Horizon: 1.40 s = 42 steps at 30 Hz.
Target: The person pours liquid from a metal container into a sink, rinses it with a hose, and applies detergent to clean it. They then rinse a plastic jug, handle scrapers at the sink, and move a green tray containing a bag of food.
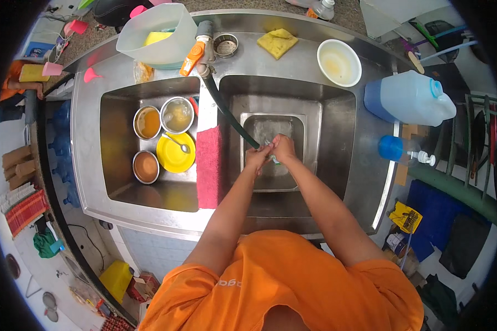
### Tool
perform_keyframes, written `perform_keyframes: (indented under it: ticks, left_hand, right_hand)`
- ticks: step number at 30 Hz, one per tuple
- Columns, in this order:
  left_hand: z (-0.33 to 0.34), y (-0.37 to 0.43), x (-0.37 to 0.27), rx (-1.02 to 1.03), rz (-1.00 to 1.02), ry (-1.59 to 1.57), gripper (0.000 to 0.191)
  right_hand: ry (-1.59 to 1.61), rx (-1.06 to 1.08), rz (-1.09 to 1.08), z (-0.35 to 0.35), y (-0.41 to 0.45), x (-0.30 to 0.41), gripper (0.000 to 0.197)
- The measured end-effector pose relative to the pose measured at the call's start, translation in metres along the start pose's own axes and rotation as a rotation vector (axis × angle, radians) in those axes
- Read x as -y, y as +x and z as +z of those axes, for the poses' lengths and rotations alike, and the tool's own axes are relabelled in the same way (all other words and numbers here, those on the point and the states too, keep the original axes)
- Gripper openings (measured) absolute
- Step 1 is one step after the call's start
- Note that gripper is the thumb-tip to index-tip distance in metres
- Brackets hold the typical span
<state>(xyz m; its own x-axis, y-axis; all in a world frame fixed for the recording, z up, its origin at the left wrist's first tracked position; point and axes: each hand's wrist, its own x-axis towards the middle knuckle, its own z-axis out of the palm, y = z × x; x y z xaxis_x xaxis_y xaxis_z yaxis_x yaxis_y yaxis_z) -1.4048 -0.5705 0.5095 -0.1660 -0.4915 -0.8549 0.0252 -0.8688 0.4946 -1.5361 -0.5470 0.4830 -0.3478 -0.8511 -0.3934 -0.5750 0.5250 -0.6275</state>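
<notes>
My left hand (257, 158) and my right hand (283, 147) meet over the right sink bowl (335, 157). Between them is a small white-and-green thing (276, 160), mostly hidden by the fingers; it may be plastic. A dark green hose (227, 111) hangs from the tap with the orange lever (192, 58), its lower end at my left hand. Beneath both hands lies a square metal pan or recess (275, 187). In the left bowl (174, 200) are metal bowls (147, 122) with brownish liquid, another bowl (177, 115) with cloudy contents, and a yellow plate (176, 161) bearing a spoon (178, 143).
A red cloth (209, 165) covers the divider. Behind the bowls stand a translucent tub (157, 45), a strainer (225, 45), a folded yellow cloth (277, 43) and a white bowl (339, 63). A blue-liquid jug (406, 98) and pump bottle (391, 149) lie at right. Another person's arm (25, 85) shows far left.
</notes>
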Motion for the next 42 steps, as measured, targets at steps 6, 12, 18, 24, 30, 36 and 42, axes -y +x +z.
perform_keyframes:
  ticks: [6,12,18,24,30,36,42]
  left_hand:
    - [-0.021,0.026,0.024,-0.228,0.04,-0.097,0.013]
    - [0.002,0.007,0.014,-0.449,0.459,0.509,0.027]
    - [0.012,0.033,0.018,-0.37,0.234,0.392,0.034]
    - [0.005,0.092,0.049,-0.406,0.28,0.547,0.032]
    - [-0.008,0.067,0.006,0.033,0.314,1.334,0.033]
    - [0.028,0.071,-0.006,-0.222,0.3,1.009,0.032]
    - [0.026,0.126,0.056,-0.407,0.184,0.628,0.028]
  right_hand:
    - [0.057,0.112,0.034,-0.012,-0.008,0.043,0.024]
    - [0.104,0.013,-0.026,0.003,-0.009,0.044,0.006]
    - [0.077,-0.113,-0.169,-0.008,-0.01,0.029,0.01]
    - [-0.217,-0.099,-0.53,-0.026,-0.034,0.035,0.015]
    - [-0.599,0.113,-0.525,-0.038,-0.056,0.044,0.023]
    - [-0.61,0.366,-0.078,-0.038,-0.048,0.046,0.025]
    - [-0.411,0.397,-0.249,-0.066,-0.045,0.062,0.022]
